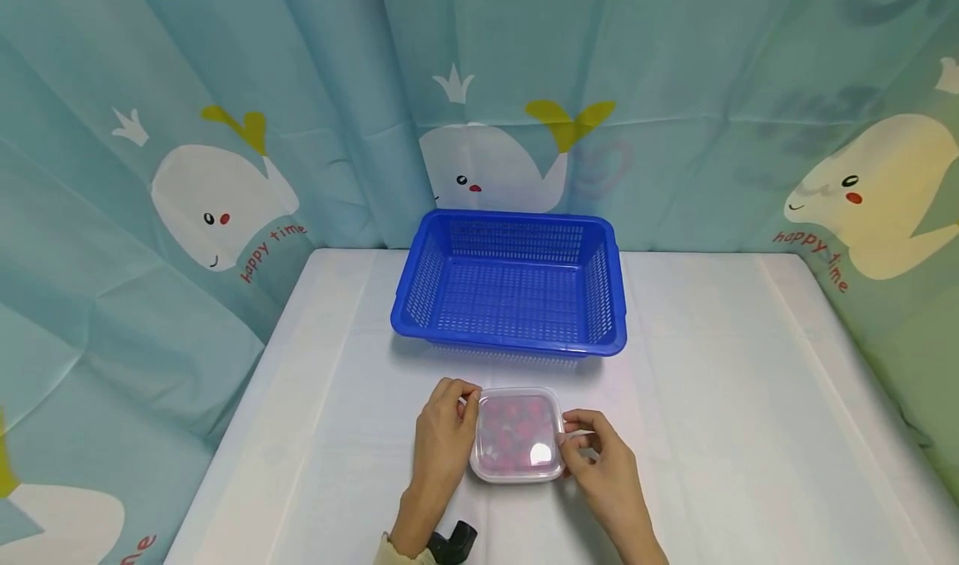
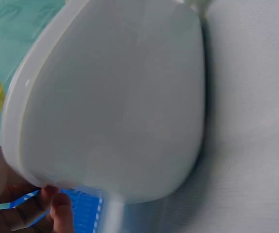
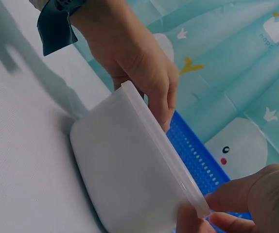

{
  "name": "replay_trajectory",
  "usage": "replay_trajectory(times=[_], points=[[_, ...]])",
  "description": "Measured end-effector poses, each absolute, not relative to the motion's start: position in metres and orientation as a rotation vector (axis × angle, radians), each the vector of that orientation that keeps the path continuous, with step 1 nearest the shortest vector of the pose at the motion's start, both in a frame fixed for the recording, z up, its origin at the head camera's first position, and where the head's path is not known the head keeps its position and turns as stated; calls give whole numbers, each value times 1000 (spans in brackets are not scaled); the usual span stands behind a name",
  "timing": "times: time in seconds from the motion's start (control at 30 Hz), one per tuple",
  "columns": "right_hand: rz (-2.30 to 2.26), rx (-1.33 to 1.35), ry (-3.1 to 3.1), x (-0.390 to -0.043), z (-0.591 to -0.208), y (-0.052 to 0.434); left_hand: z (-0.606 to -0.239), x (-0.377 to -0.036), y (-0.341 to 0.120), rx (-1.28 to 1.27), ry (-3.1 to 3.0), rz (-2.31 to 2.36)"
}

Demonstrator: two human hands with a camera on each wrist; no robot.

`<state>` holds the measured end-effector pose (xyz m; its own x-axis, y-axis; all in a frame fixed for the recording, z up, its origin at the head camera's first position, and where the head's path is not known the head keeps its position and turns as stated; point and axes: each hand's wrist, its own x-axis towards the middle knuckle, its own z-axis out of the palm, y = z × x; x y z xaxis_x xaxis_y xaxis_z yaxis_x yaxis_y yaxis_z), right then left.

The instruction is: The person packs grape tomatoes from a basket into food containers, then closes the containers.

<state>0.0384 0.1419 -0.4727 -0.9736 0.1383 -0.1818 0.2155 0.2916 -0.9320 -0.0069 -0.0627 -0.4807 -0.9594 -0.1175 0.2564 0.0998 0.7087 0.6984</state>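
1. Translucent plastic box (image 1: 517, 446) with red contents sits lidded on the bench (image 1: 749, 398), just in front of the blue basket (image 1: 509, 278).
2. Left hand (image 1: 444, 440) grip: fingers curled on the box's left edge.
3. Right hand (image 1: 603, 465) grip: pinching the lid's right corner tab.
4. Risk: uneven pull tips the box and spills the contents.

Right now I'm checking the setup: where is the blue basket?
In the head view the blue basket sits empty at the middle back of the white table, against the curtain, just beyond the lidded container held between both hands.
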Motion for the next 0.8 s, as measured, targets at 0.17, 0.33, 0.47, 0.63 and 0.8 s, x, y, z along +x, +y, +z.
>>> replay_trajectory(times=[0.17,0.33,0.47,0.63,0.8], points=[[-1749,285,2549,40,-472,139,-488,-1,-60,-73,-2596,-972],[-1668,201,2688,42,-475,136,-495,0,-57,-131,-2576,-790],[-1636,140,2770,44,-479,134,-497,1,-55,-168,-2558,-675],[-1613,114,2797,47,-484,132,-500,2,-55,-184,-2570,-684],[-1630,105,2741,46,-487,131,-494,5,-66,-148,-2701,-1049]])
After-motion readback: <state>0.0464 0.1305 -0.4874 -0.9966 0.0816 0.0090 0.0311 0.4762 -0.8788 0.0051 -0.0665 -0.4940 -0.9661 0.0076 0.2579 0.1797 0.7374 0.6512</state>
